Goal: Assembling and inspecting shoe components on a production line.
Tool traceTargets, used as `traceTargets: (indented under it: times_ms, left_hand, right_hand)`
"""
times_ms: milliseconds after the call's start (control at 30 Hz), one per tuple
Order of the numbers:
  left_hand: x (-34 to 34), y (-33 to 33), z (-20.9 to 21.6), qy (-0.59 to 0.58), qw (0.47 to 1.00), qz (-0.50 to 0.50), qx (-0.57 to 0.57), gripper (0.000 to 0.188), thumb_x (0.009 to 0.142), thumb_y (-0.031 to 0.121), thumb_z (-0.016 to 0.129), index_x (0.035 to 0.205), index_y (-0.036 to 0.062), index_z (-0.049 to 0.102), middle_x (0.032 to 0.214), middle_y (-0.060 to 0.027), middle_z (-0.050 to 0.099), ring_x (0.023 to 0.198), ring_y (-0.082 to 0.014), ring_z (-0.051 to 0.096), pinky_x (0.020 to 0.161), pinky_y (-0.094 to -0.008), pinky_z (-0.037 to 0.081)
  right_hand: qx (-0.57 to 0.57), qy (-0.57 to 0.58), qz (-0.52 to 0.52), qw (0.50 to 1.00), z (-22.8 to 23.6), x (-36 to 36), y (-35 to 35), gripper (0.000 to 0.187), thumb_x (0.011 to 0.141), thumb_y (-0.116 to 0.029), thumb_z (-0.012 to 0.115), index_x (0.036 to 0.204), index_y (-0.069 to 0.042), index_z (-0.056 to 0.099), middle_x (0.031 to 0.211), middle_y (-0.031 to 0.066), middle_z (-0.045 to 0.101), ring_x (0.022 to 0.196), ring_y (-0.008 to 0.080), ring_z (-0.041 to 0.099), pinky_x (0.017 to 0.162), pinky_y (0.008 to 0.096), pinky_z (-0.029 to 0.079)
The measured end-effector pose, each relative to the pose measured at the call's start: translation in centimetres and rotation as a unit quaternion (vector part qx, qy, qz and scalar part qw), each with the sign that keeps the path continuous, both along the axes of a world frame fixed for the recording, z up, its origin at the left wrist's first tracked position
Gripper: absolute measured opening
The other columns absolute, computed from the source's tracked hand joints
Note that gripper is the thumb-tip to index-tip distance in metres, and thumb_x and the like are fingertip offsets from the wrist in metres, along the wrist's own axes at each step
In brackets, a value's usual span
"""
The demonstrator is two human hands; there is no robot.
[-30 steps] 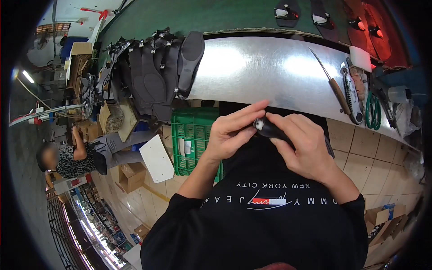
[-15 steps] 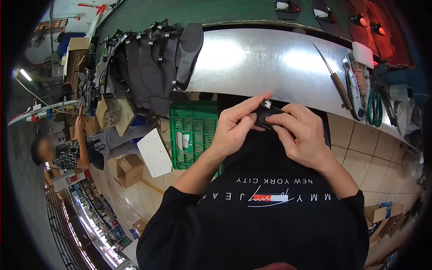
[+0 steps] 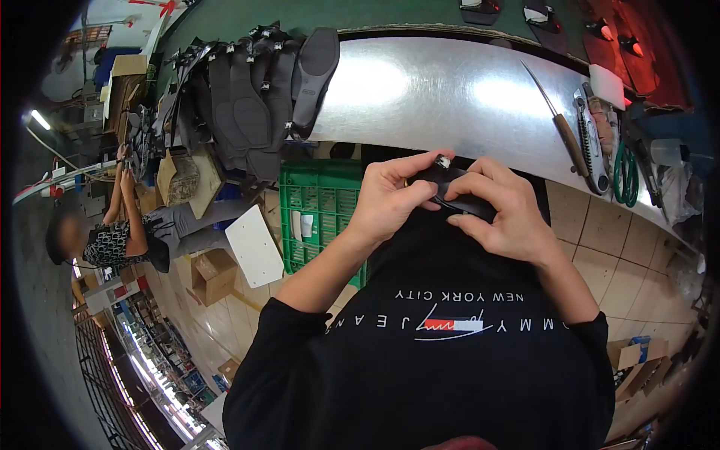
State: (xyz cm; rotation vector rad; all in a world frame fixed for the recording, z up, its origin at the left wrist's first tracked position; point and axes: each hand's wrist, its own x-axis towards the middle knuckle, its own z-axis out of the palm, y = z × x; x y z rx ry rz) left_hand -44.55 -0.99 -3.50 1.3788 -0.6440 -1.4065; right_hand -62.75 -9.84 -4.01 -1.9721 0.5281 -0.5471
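Observation:
Near the front edge of the metal bench, my left hand (image 3: pixel 390 199) and my right hand (image 3: pixel 510 214) grip a black sandal (image 3: pixel 469 204) between them. Its upper end has a small white and silvery bit, close to my left fingertips. My left thumb presses on the dark piece, while the right thumb and bent fingers pinch its other side. Fingers cover much of it, so its full shape is hidden. A pile of dark grey sandals (image 3: pixel 244 112) lies on the bench beyond my left hand, soles showing, with small shiny bits at their ends.
The metal bench (image 3: pixel 442 97) holds an awl (image 3: pixel 564 135), a utility knife (image 3: pixel 589 139), green-handled scissors (image 3: pixel 625 172) and a white block (image 3: pixel 606 86) at right. More sandals rest on the green surface (image 3: pixel 405 19) behind. A green crate (image 3: pixel 322 247) stands below left; another person (image 3: pixel 120 240) works farther left.
The black sandal has turned between my hands, showing more of its dark length under my right fingers. My right fingers have shifted their grip. At left, the other person's arms have moved.

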Motion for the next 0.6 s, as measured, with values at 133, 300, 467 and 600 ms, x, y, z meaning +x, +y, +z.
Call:
traceTargets:
  times_ms: [133,300,467,600]
  left_hand:
    - [-0.2,-0.2,-0.1,0.002,1.000,0.012,0.009,0.044,0.079,-0.011,0.053,0.121,-0.0019,0.061,0.122,-0.0127,0.062,0.095,-0.0151,0.066,0.071,-0.0251,0.059]
    - [-0.2,-0.4,-0.2,0.009,1.000,0.015,-0.002,0.043,0.079,-0.011,0.053,0.120,-0.0020,0.062,0.122,-0.0129,0.062,0.095,-0.0157,0.066,0.072,-0.0257,0.060]
    - [0.2,-0.3,0.0,0.086,0.995,0.032,0.027,0.043,0.083,-0.008,0.052,0.124,-0.0008,0.058,0.126,-0.0146,0.059,0.095,-0.0179,0.067,0.071,-0.0273,0.061]
    - [0.6,-0.6,1.3,0.228,0.972,0.060,0.010,0.049,0.092,0.000,0.046,0.141,0.0026,0.040,0.139,-0.0176,0.047,0.100,-0.0190,0.065,0.071,-0.0286,0.061]
  right_hand:
    - [0.011,-0.010,-0.025,1.000,-0.7,0.2,0.5,0.030,0.064,-0.008,0.077,0.091,-0.010,0.065,0.082,0.0067,0.056,0.074,0.0243,0.060,0.064,0.0335,0.047]
    - [0.027,-0.035,-0.074,0.996,-1.5,0.4,0.9,0.025,0.064,-0.007,0.076,0.087,-0.010,0.066,0.080,0.0069,0.057,0.069,0.0242,0.059,0.059,0.0324,0.047]
    - [-0.082,-0.080,-0.096,0.989,-2.3,0.6,1.3,0.024,0.064,-0.007,0.076,0.086,-0.011,0.067,0.080,0.0083,0.057,0.068,0.0248,0.059,0.057,0.0325,0.046]
    - [-0.146,-0.101,-0.084,0.980,-1.8,0.3,0.9,0.026,0.064,-0.009,0.077,0.089,-0.010,0.068,0.082,0.0102,0.059,0.069,0.0258,0.060,0.057,0.0329,0.047]
